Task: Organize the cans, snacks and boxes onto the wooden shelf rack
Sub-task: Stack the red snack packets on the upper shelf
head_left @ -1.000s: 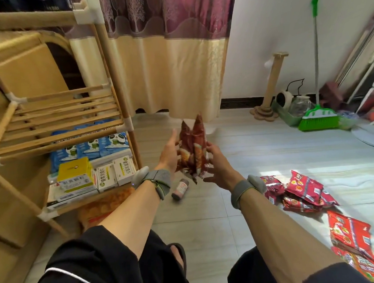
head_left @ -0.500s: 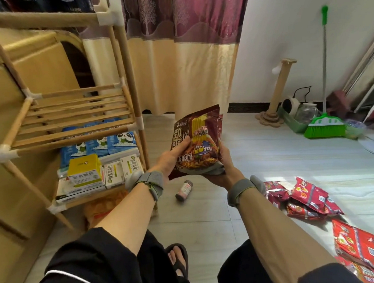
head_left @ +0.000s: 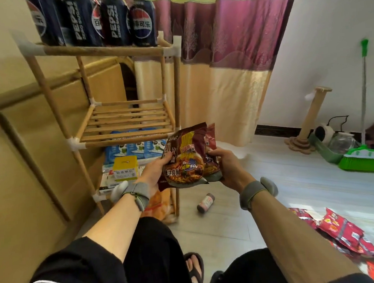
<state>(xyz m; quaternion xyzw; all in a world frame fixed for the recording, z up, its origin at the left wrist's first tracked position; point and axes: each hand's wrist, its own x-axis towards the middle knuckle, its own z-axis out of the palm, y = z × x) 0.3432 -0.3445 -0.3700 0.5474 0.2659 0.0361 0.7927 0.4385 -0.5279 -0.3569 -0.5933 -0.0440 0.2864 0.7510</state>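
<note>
Two brown noodle packets are stacked face up in front of the wooden shelf rack. My left hand grips their left edge and my right hand grips their right edge. The rack's middle slatted shelf is bare. Several dark Pepsi cans stand on the top shelf. The lower shelf holds blue panda packs, a yellow box and white boxes. Several red snack packets lie on the floor at the lower right.
A small bottle lies on the floor beside the rack. An orange packet sits under the rack. A curtain hangs behind it. A green broom, a wooden post and a glass jar stand by the right wall.
The packets turned from edge-on to face up and moved closer to the rack's middle shelf. The view tilted upward, so the cans on the top shelf came into sight.
</note>
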